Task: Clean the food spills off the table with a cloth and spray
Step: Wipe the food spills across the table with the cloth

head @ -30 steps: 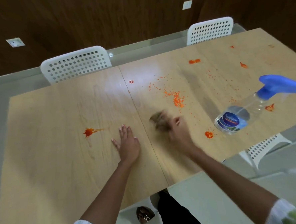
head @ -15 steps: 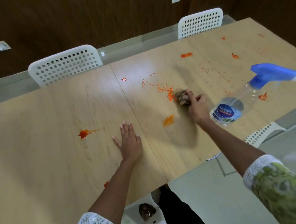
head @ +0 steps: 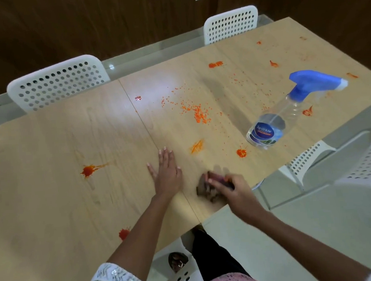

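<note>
- Cloth (head: 206,188) is sitting bunched up near the front edge of the wooden table (head: 53,192), brownish and a bit motion-blurred, so can't make out much detail on it.
- Right hand (head: 230,186) is gripping that cloth, fingers curled over the top and pressing it down onto the tabletop.
- Left hand (head: 167,173) is lying flat on the table just beside the cloth, palm down, fingers straight and together, holding nothing.
- Spray bottle (head: 287,112) is standing on the table well off to the right of the hands, clear body, blue trigger head, blue label; nobody's touching it.
- Orange smear (head: 197,146) is showing just past the cloth, between the hands and the pile of orange crumbs (head: 197,115) further back.
- Red splat (head: 241,152) is sitting right by the base of the bottle, and another red splat (head: 88,170) is off to the left of the flat hand.
- Smaller red blot (head: 123,233) is showing near the front edge by the left forearm, plus more orange blotches scattered toward the far right corner.
- White perforated chairs are standing around: one chair (head: 57,83) at the far left side, another chair (head: 230,24) at the far right.
</note>
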